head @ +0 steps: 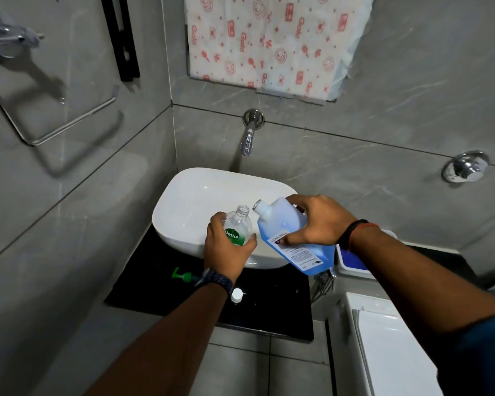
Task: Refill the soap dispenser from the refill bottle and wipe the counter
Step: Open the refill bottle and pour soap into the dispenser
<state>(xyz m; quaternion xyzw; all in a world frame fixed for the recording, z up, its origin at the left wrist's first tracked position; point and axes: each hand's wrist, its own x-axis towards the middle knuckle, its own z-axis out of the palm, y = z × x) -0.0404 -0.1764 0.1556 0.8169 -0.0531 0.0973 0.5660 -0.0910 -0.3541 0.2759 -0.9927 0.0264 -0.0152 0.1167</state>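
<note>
Clear dispenser (238,224) within left fingers (215,221); uncapped.

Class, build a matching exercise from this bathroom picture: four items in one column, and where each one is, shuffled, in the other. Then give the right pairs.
1. soap dispenser
2. refill bottle
3. green pump
4. white cap

A. lying on the black counter, left of the left wrist
B. tilted, in the right hand
C. on the counter, right of the left wrist
D. open-necked, in the left hand

Pairs: 1-D, 2-B, 3-A, 4-C
</note>
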